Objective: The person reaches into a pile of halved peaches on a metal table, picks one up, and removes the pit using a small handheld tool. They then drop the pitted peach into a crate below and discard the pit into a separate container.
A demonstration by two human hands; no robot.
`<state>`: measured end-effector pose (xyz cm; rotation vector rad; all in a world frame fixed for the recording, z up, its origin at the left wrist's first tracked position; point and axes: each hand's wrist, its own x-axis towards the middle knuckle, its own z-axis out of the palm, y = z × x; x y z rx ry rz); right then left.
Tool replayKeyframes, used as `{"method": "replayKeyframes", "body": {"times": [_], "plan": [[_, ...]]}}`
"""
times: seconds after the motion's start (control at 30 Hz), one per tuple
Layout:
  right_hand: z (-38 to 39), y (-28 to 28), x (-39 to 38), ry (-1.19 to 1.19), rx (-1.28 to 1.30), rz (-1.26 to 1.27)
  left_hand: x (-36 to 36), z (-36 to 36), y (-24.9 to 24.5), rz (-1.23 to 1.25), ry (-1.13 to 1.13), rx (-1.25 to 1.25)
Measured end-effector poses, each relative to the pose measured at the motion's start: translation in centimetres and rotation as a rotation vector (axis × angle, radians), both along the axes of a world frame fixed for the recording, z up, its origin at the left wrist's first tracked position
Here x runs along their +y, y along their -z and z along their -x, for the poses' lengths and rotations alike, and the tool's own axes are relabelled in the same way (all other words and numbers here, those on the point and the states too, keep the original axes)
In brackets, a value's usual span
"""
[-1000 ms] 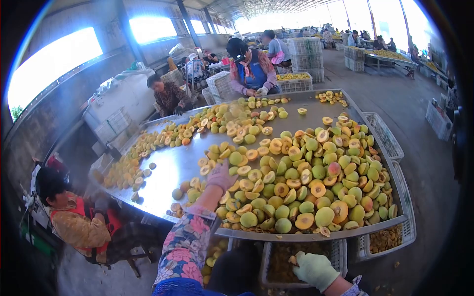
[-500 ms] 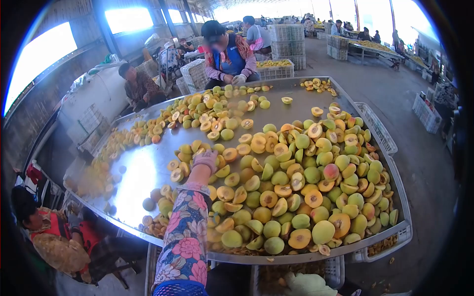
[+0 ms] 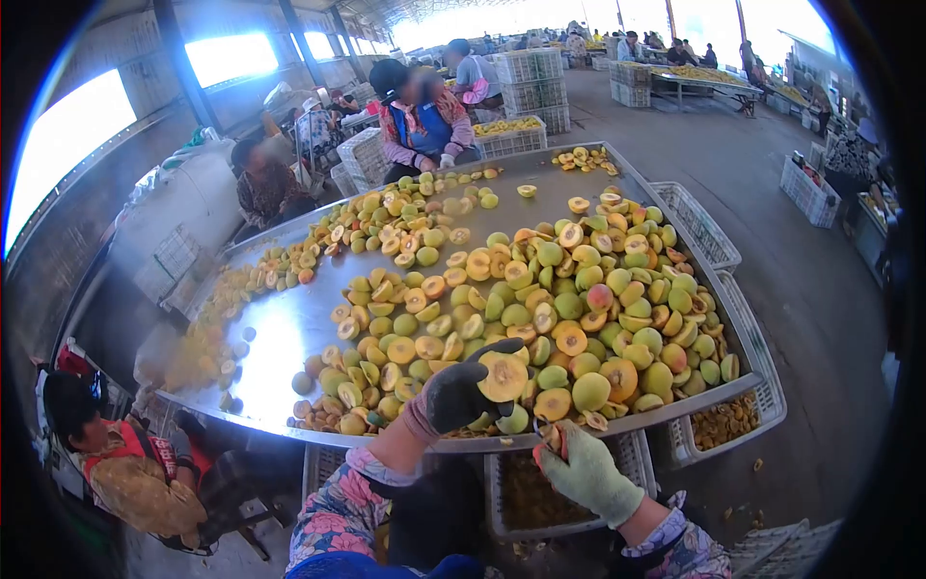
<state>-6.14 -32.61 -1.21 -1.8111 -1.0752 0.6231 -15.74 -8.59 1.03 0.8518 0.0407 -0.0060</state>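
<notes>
My left hand point(image 3: 453, 394), in a glove with a dark palm and pinkish cuff, grips a peach half point(image 3: 503, 377) with its cut face and brown centre turned up. Close to its right, my right hand point(image 3: 590, 471) wears a pale green glove. Its fingers are closed round a small tool point(image 3: 552, 439) with a reddish handle and a thin metal end; most of the tool is hidden. Both hands are over the near edge of the metal table point(image 3: 453, 445). Beyond them lies a heap of whole-looking and halved peaches point(image 3: 617, 289).
A crate point(image 3: 540, 497) with fruit pieces stands below the table edge, and another crate point(image 3: 728, 422) is at the right. A co-worker point(image 3: 424, 116) sits across the table, another person point(image 3: 265, 183) at the far left, and a third point(image 3: 125, 454) at the near left.
My left hand has come back from the fruit heap to the near edge, with a peach half in it. My right hand has risen into fuller view beside it. The view has shifted slightly.
</notes>
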Motion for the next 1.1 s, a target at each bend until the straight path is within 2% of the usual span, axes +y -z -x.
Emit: {"method": "replayKeyframes", "body": {"times": [0.1,0.17,0.2,0.27,0.3,0.33,0.4,0.43,0.5,0.67,0.73,0.83,0.9,1.03,1.1], "plan": [[0.1,0.1,-0.5,0.048,0.094,-0.105,-5.3,0.3,0.4,0.096,-0.014,-0.016],[-0.2,0.6,-1.0,0.050,0.055,-0.105,-7.6,-0.1,2.3,0.150,-0.355,0.166],[-0.3,1.0,-1.2,0.045,0.015,-0.111,-8.1,-0.1,2.9,0.155,-0.349,0.170],[-0.4,1.5,-1.7,0.063,0.006,-0.042,-8.7,-0.1,4.3,-0.084,-0.343,0.119],[-0.5,1.1,-2.1,0.078,-0.077,-0.048,-9.0,0.1,5.2,-0.640,-0.399,-0.340],[-0.6,0.8,-2.3,0.096,-0.161,-0.055,-9.0,0.0,5.2,-0.634,-0.391,-0.338],[-1.0,0.6,-2.4,0.127,-0.222,-0.072,-8.8,-0.5,5.0,-0.578,-0.366,0.017],[-1.1,0.7,-2.4,0.147,-0.285,-0.096,-8.9,-0.8,4.8,-0.571,-0.362,0.023],[-1.3,1.1,-2.1,0.146,-0.307,-0.071,-9.1,-1.3,4.7,-1.008,-0.413,-0.134],[-1.1,1.4,-1.4,0.129,-0.346,-0.045,-8.1,-2.3,7.3,-0.843,-0.373,-0.007],[-1.0,1.7,-1.0,0.100,-0.319,0.077,-8.0,-2.2,7.8,-0.809,-0.374,0.036],[-0.6,1.5,-0.7,0.105,-0.290,0.103,-7.8,-2.1,8.1,-0.912,-0.442,-0.057],[-0.4,1.8,-0.6,0.105,-0.291,0.077,-7.8,-2.0,7.7,-1.135,-0.509,-0.065],[-0.2,1.5,-0.3,0.107,-0.299,0.083,-8.4,-1.7,6.3,-1.232,-0.515,-0.048],[-0.1,1.7,-0.2,0.106,-0.313,0.098,-8.7,-1.8,6.0,-1.249,-0.610,-0.106]]}}
